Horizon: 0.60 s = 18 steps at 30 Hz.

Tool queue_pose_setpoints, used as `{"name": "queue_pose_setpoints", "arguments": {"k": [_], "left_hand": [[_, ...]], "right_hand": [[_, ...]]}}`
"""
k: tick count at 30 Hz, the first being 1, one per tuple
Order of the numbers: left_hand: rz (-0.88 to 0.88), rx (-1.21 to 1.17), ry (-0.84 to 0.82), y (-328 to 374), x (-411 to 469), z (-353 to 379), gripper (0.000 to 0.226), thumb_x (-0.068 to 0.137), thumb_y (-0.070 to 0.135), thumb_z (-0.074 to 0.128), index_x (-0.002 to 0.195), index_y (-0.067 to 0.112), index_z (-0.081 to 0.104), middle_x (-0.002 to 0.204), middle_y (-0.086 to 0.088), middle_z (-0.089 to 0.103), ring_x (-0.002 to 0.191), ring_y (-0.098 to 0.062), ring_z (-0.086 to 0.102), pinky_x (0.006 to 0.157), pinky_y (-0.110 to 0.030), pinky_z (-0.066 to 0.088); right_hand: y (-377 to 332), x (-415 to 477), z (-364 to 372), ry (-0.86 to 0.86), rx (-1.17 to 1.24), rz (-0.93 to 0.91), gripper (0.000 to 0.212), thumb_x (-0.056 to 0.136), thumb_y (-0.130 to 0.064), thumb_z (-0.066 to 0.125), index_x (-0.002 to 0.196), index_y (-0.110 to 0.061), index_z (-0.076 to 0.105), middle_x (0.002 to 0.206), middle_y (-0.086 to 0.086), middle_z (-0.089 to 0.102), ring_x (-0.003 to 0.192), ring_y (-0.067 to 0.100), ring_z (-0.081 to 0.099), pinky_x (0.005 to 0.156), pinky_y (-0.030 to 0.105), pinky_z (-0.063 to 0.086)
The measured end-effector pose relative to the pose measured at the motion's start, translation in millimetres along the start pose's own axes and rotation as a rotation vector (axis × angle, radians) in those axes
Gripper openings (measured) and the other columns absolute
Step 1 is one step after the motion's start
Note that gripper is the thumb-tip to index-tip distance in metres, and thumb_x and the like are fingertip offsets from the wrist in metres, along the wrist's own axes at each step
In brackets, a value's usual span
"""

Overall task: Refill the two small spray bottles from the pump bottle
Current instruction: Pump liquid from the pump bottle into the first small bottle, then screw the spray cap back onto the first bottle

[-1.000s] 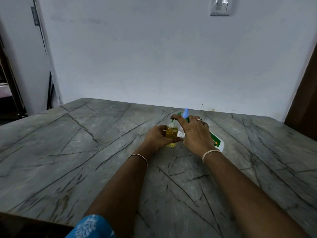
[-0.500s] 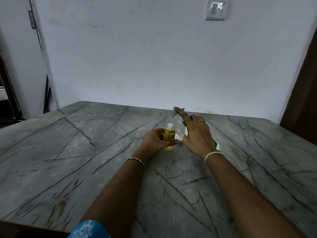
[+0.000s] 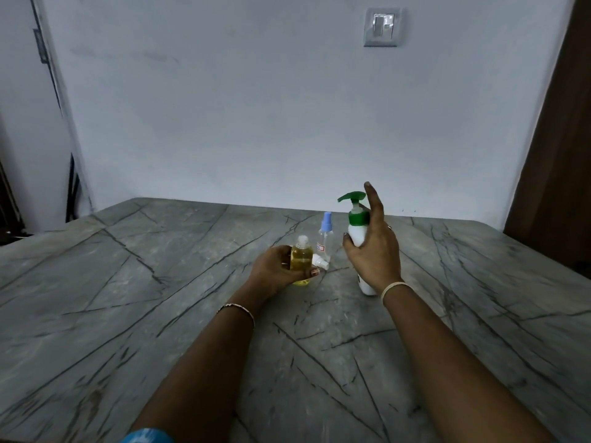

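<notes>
On the table (image 3: pixel 128 282), open spray bottle (image 3: pixel 300 260) left, capped spray bottle (image 3: pixel 325 239) just behind, pump bottle (image 3: pixel 356 233) right

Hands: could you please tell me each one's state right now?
Left hand: holding the small clear bottle of yellow liquid, cap off.
Right hand: gripping the white plastic pump bottle with the green pump.

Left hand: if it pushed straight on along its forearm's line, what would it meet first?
Probably the white spray cap lying just beyond the yellow bottle the left hand grips, then the clear spray bottle; depth unclear.
</notes>
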State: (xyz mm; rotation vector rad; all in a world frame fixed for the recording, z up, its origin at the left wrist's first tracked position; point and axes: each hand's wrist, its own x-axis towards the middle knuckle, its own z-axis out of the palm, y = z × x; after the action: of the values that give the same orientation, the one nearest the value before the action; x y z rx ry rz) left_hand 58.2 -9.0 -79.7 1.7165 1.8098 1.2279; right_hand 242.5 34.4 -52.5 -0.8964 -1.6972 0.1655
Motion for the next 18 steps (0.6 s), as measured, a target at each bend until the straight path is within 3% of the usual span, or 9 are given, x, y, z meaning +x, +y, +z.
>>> {"name": "queue_pose_setpoints", "arguments": {"k": [5,8,12,18], "left_hand": [[-0.017,-0.038,-0.013,-1.9,0.7,-1.1,0.069,0.063,0.036,0.085,0.121,0.013,0.058,0.113,-0.004,0.068,0.1,-0.016,0.065,0.095,-0.036,0.052],[-0.018,-0.029,-0.01,0.3,-0.1,-2.1,0.067,0.065,0.032,0.084,0.122,0.012,0.054,0.109,0.0,0.064,0.1,-0.016,0.063,0.093,-0.032,0.051],[-0.027,-0.093,0.001,0.9,-1.4,-2.6,0.068,0.065,0.026,0.086,0.121,0.011,0.051,0.113,-0.003,0.064,0.098,-0.017,0.064,0.092,-0.034,0.053],[-0.035,-0.048,0.045,1.8,-1.7,-4.3,0.067,0.065,0.029,0.085,0.121,0.008,0.055,0.113,-0.003,0.064,0.098,-0.014,0.061,0.093,-0.03,0.05]], "right_hand": [[15.3,4.8,-0.6,0.055,0.058,0.08,0.092,0.08,-0.01,0.073,0.152,-0.028,0.019,0.123,0.003,0.064,0.098,0.02,0.063,0.083,0.026,0.047],[22.2,6.0,-2.0,0.066,0.077,0.092,0.084,0.08,-0.011,0.074,0.149,-0.022,0.029,0.118,0.002,0.064,0.099,0.014,0.058,0.086,0.022,0.044],[26.4,8.6,-3.5,0.094,0.131,0.105,0.069,0.078,-0.01,0.075,0.138,-0.018,0.044,0.118,0.004,0.059,0.109,0.02,0.056,0.095,0.035,0.046],[25.2,8.8,-7.4,0.112,0.225,0.207,0.065,0.078,-0.004,0.071,0.134,-0.024,0.045,0.104,-0.006,0.06,0.094,0.017,0.059,0.089,0.038,0.051]]}}
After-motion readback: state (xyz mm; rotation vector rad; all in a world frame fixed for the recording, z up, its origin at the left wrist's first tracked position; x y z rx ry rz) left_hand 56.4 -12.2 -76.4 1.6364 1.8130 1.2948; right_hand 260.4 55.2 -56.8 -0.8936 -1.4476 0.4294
